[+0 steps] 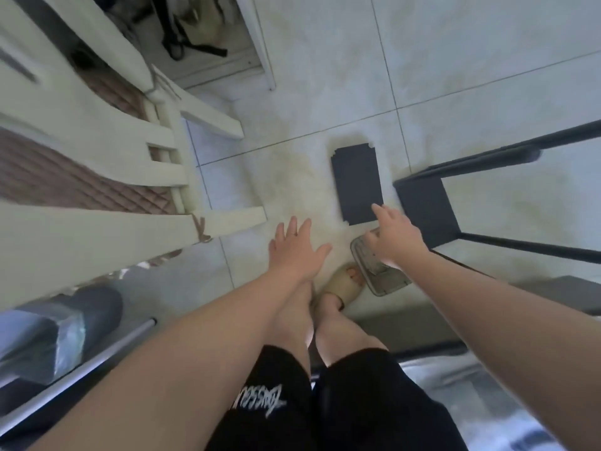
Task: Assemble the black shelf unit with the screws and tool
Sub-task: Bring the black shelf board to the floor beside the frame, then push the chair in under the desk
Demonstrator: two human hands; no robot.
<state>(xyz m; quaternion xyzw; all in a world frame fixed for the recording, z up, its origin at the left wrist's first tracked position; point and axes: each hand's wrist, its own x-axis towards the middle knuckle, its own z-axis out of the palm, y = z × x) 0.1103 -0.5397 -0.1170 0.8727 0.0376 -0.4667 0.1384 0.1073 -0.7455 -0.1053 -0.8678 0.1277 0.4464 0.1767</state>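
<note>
Nearest the lens: black shorts (pixel 325 402) with white lettering, and two bare forearms reaching forward and down.

1. Tiled floor (pixel 455 60): pale, glossy, with dark grout lines. All parts listed below rest on it.
2. White chairs (pixel 97 141): two, at left, with brown quilted seat pads.
3. Black shelf frame (pixel 487 157): at right, lying on its side. Thin black bars run off the right edge, and one dark panel is fitted at the end nearest the person.
4. Wrapped dark item (pixel 65 330): lower left, under clear plastic film. Type cannot be determined.
5. Loose black panel (pixel 356 183): flat on the floor with notched corners, just left of the frame's fitted end and apart from it.
6. Clear plastic tray (pixel 387 281): on the floor between the loose panel and the person's feet. Contents are too blurred to identify.
7. Left hand (pixel 294 252): palm down above bare floor, left of the panel, fingers straight and spread, holding nothing.
8. Right hand (pixel 395 237): above the far end of the tray, fingers loosely extended and slightly apart, index fingertip over the near edge of the loose panel. Contact cannot be determined.
9. Tan sandal (pixel 344 284): on one foot, touching the tray's left edge.
</note>
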